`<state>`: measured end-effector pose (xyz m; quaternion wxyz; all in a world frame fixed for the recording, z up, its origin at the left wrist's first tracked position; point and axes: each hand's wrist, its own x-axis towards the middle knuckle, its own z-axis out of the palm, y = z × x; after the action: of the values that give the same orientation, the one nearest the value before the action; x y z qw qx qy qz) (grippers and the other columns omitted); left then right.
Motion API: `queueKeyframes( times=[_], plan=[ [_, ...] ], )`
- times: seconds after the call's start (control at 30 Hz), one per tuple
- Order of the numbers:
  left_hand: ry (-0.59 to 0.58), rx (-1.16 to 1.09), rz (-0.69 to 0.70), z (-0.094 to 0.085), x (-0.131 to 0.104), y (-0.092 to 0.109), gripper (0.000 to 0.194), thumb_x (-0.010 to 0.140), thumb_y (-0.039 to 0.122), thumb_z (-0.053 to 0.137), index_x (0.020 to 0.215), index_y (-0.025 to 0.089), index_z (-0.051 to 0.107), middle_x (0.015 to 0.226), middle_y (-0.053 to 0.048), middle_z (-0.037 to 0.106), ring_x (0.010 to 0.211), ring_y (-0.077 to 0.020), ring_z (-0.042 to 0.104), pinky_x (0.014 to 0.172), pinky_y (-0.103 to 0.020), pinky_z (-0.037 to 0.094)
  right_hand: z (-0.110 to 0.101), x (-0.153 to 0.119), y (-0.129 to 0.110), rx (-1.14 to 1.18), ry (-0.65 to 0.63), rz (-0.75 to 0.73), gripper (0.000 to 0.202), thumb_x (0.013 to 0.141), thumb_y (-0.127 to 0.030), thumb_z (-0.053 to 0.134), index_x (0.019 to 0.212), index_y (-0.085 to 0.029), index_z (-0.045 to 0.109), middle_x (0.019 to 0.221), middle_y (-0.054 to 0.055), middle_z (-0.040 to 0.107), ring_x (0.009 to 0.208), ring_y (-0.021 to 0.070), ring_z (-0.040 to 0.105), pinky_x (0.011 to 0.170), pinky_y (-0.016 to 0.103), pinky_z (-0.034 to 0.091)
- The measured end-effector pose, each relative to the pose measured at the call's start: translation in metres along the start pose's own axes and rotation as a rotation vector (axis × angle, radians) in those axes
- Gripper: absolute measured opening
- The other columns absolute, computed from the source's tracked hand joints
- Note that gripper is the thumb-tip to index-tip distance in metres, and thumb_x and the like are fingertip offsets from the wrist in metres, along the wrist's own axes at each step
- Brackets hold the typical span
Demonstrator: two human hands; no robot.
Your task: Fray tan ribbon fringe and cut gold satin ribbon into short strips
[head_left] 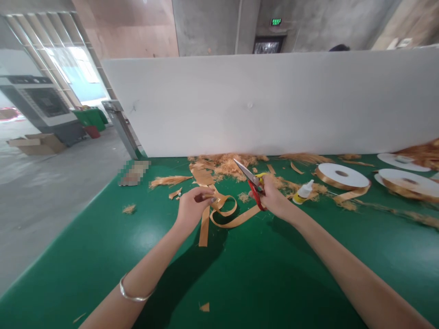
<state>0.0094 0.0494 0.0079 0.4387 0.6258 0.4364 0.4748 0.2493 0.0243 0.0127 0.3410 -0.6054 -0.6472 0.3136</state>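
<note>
My left hand (194, 206) is closed on a tan ribbon (239, 220), its fingertips pinching it near the middle of the green table. One ribbon end hangs down toward me, and the rest curls in loops to the right. In my right hand (274, 197) are scissors (254, 187) with red and yellow handles. Their blades point up and to the left, slightly parted. A small white glue bottle (303, 192) with a yellow label stands just right of my right hand. Cut ribbon pieces (201, 175) lie beyond my left hand.
Frayed tan fibres (233, 165) lie along a white board (260, 105) at the back of the table (85, 256). Ribbon spools (343, 176) sit at the right. A partly pixelated item (135, 173) lies at the back left corner.
</note>
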Motion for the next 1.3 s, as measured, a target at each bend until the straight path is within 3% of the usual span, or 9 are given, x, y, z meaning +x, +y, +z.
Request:
queueKeyframes(
  times=[0.13,0.33,0.5,0.63,0.8,1.03,1.3],
  plan=[
    [0.029,0.009,-0.039,0.0,0.0,-0.001,0.015,0.063,0.026,0.072,0.074,0.017,0.069,0.08,-0.006,0.072,0.079,-0.0215,0.067,0.077,-0.035,0.053,-0.002,-0.003,-0.004,-0.169,-0.016,0.003,0.046,0.065,-0.044,0.064,0.089,-0.023,0.032,0.105,0.008,0.046,0.09,0.0217,0.052,0.068,0.031,0.044],
    [0.058,-0.026,-0.06,0.0,0.0,0.001,0.03,0.061,0.031,0.075,0.086,0.018,0.066,0.073,-0.003,0.069,0.076,-0.0205,0.066,0.07,-0.031,0.053,-0.007,-0.003,-0.008,-0.314,-0.052,-0.136,0.034,0.072,-0.053,0.056,0.078,-0.022,0.045,0.074,0.001,0.053,0.061,0.0153,0.05,0.055,0.026,0.037],
    [0.131,-0.04,-0.047,-0.002,0.005,-0.006,0.042,0.06,0.032,0.076,0.096,0.02,0.061,0.092,-0.002,0.066,0.071,-0.0135,0.062,0.066,-0.026,0.051,-0.011,-0.006,-0.011,-0.536,-0.089,-0.183,0.039,0.072,-0.059,0.054,0.065,-0.021,0.049,0.057,-0.001,0.051,0.05,0.0132,0.045,0.048,0.024,0.029],
    [0.042,-0.014,-0.029,-0.005,0.006,-0.005,0.036,0.063,0.031,0.073,0.094,0.019,0.06,0.086,-0.002,0.064,0.068,-0.0127,0.06,0.066,-0.026,0.049,-0.013,-0.008,-0.013,-0.613,-0.117,-0.177,0.041,0.071,-0.061,0.053,0.062,-0.021,0.052,0.054,0.0,0.053,0.048,0.0132,0.046,0.045,0.024,0.026],
    [-0.01,0.179,0.005,-0.007,0.003,-0.002,0.036,0.068,0.031,0.07,0.1,0.02,0.059,0.074,-0.001,0.062,0.065,-0.0156,0.059,0.06,-0.027,0.047,-0.015,-0.006,-0.01,-0.629,-0.163,-0.144,0.04,0.069,-0.061,0.055,0.066,-0.021,0.056,0.055,0.0,0.056,0.048,0.0136,0.048,0.044,0.023,0.024],
    [-0.168,0.324,0.147,-0.007,0.004,0.002,0.033,0.068,0.019,0.067,0.1,0.022,0.059,0.106,-0.003,0.059,0.06,-0.0094,0.055,0.059,-0.025,0.047,-0.013,-0.005,-0.007,-0.644,-0.267,-0.18,0.042,0.072,-0.058,0.053,0.058,-0.02,0.043,0.05,-0.002,0.046,0.045,0.0117,0.04,0.046,0.025,0.022],
    [-0.399,0.441,0.23,-0.008,0.0,0.006,0.045,0.072,0.01,0.059,0.112,0.029,0.056,0.12,-0.003,0.052,0.061,-0.007,0.051,0.059,-0.024,0.049,-0.004,-0.006,-0.009,-0.628,-0.294,-0.226,0.032,0.073,-0.042,0.051,0.055,-0.02,0.036,0.049,-0.002,0.044,0.045,0.0106,0.035,0.049,0.025,0.022]
  ],
)
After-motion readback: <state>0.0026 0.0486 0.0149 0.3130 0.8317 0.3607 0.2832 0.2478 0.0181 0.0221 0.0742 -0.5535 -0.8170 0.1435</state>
